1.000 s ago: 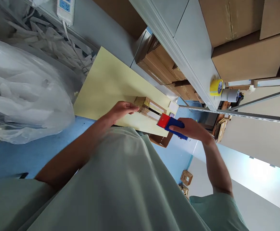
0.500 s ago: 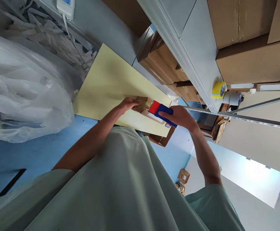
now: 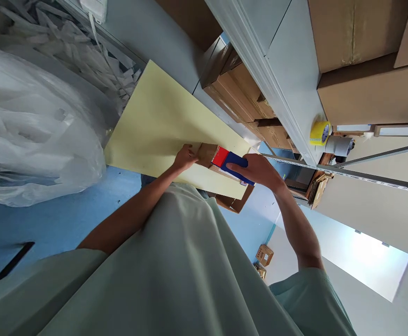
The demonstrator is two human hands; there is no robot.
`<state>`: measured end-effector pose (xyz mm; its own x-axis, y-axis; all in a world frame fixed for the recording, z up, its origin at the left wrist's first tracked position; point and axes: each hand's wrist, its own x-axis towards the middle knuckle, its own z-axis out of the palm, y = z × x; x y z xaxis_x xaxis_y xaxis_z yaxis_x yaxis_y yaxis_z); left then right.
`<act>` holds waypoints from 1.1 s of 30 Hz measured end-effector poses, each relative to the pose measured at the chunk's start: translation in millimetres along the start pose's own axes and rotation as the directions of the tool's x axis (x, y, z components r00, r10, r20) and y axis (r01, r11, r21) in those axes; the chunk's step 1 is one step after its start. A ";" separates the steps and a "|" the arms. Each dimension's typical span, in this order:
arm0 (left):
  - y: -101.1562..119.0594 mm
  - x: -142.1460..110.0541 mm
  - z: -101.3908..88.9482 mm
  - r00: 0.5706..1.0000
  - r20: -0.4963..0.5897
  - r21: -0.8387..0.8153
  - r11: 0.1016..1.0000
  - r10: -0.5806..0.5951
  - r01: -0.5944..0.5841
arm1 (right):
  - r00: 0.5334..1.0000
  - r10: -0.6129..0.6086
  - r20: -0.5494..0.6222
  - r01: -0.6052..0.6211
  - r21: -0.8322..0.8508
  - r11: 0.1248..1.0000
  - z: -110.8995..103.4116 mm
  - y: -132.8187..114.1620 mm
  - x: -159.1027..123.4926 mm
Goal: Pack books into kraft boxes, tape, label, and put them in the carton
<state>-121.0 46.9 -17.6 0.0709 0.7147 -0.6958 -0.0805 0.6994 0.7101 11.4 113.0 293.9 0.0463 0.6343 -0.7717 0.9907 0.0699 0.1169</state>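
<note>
A small brown cardboard box (image 3: 207,153) lies on a pale yellow board (image 3: 162,121). My left hand (image 3: 186,157) curls round the box's near end and holds it in place. My right hand (image 3: 260,170) is closed on a blue tape dispenser with a red front (image 3: 230,162). The red end of the dispenser rests on top of the box. The far side of the box is hidden behind the dispenser and my right hand.
A large clear plastic bag (image 3: 32,135) lies to the left, with white paper strips (image 3: 95,65) behind it. Brown cartons (image 3: 239,88) fill the grey shelving (image 3: 281,70). A yellow tape roll (image 3: 319,132) and a grey roll (image 3: 337,143) sit on a shelf. The floor is blue (image 3: 50,219).
My right hand has carried the dispenser left onto the box. My left hand has shifted from lying over the box to gripping its near end. The view has drifted slightly.
</note>
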 end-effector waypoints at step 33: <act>10.9 -6.5 9.3 0.688 0.426 0.448 0.523 0.588 -0.725 | 0.992 0.016 0.126 -0.012 -0.037 0.999 53.4 91.5 30.2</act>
<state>-113.1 49.9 -4.3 0.4245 0.9053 -0.0150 0.3523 -0.1499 0.9238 110.3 97.4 247.9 0.0782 0.5335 -0.8422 0.9847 0.0905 0.1488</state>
